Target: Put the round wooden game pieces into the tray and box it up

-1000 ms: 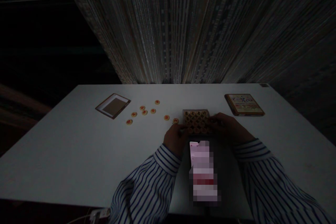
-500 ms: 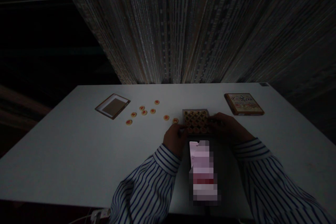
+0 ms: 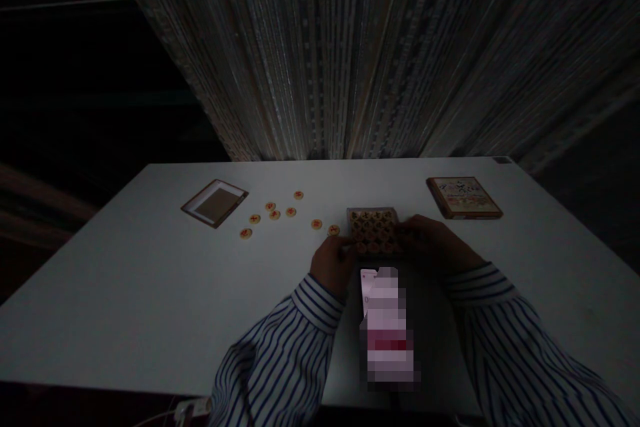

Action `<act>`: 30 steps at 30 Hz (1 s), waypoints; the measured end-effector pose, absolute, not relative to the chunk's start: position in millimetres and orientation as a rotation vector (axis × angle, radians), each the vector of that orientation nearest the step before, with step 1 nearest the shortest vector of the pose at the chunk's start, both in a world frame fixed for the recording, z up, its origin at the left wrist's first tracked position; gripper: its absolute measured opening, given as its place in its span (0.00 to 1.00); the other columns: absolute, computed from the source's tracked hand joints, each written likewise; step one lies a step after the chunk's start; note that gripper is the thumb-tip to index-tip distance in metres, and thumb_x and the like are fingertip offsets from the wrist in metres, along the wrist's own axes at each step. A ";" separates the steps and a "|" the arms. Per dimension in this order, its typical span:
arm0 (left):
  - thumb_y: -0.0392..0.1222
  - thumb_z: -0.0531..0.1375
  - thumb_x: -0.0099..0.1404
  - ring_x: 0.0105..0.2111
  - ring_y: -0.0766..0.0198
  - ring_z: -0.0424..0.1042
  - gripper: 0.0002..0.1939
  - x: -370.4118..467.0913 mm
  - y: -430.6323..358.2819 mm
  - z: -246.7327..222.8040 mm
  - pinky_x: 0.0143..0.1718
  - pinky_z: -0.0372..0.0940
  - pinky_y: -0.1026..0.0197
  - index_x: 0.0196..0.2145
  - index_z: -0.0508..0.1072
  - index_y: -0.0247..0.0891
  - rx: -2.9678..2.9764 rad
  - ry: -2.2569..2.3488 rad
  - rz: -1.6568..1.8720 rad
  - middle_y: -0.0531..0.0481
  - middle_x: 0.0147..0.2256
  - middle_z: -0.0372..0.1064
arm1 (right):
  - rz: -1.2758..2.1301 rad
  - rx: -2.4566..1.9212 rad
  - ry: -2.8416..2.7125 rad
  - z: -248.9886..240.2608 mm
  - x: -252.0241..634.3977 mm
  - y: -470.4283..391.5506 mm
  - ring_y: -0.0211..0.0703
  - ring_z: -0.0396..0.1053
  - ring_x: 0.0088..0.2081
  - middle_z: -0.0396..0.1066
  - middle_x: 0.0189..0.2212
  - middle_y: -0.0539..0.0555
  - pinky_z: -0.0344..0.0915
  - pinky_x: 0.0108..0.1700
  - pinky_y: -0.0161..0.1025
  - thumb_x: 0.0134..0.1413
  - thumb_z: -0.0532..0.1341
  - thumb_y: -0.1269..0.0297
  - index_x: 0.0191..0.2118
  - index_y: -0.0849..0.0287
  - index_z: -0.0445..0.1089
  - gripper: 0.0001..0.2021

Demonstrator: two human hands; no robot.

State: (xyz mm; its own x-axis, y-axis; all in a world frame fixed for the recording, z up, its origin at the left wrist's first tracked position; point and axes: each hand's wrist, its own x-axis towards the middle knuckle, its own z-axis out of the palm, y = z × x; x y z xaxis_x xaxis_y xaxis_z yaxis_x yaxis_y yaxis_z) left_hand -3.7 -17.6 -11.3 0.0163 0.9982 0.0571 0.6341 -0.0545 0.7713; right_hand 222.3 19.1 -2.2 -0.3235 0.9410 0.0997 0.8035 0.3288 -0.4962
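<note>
Hardly anything moves since the earlier frame; both hands stay at the small tray. The left hand has its fingers bent at the tray's left side, the right hand at its right (too dark to tell whether either grips it). Between them, round game pieces fill the tray in rows. Just nearer the wearer lies a lit phone, mostly pixelated. Eight loose pieces lie leftward on the white table, then a brown-edged container; a printed box rests farther right.
</note>
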 end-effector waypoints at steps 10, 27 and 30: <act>0.39 0.58 0.58 0.29 0.66 0.68 0.09 -4.3 -17.3 -10.3 0.33 0.63 0.62 0.36 0.74 0.36 1.753 1.672 0.858 0.48 0.31 0.71 | 0.525 -1.543 -2.225 0.9 220.7 17.1 0.43 0.68 0.32 0.69 0.30 0.55 0.66 0.34 0.39 0.50 0.56 0.62 0.37 0.57 0.72 0.10; 0.39 0.58 0.58 0.30 0.66 0.69 0.09 -4.8 -17.6 -9.2 0.33 0.64 0.62 0.37 0.74 0.36 1.757 1.672 0.830 0.48 0.33 0.72 | 0.520 -1.539 -2.230 -0.6 222.4 18.7 0.43 0.69 0.32 0.70 0.30 0.55 0.67 0.34 0.41 0.48 0.58 0.63 0.36 0.56 0.72 0.10; 0.38 0.58 0.58 0.31 0.65 0.69 0.09 -4.9 -17.2 -10.5 0.34 0.64 0.62 0.37 0.74 0.37 1.771 1.670 0.841 0.48 0.33 0.72 | 0.528 -1.529 -2.215 -0.1 222.4 18.1 0.42 0.69 0.32 0.70 0.30 0.54 0.66 0.34 0.40 0.48 0.58 0.62 0.36 0.56 0.72 0.10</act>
